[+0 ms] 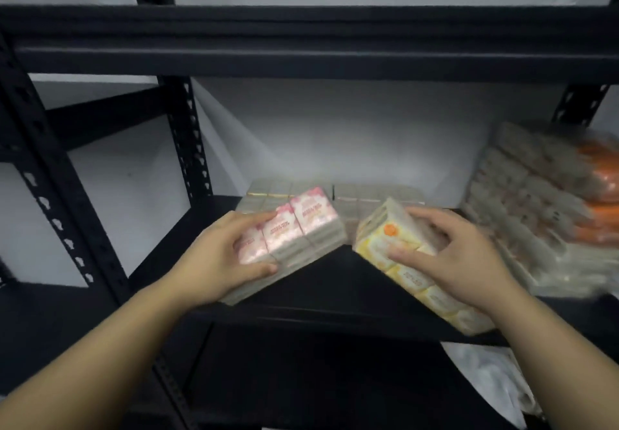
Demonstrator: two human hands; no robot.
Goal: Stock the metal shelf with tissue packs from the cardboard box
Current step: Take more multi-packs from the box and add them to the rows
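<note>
My left hand (221,255) grips a pink tissue pack (298,228) over the black metal shelf (321,289), its far end angled toward the back. My right hand (449,255) holds a yellow tissue pack (398,255), tilted with its near end past the shelf's front edge. Two flat packs (335,195) lie at the back of the shelf behind both. The cardboard box is out of view.
A tall stack of wrapped tissue bundles (522,201) with orange packs (599,188) fills the shelf's right end. An upper shelf beam (301,44) runs overhead. Black perforated uprights (50,175) stand at the left. White plastic (485,379) lies on the level below.
</note>
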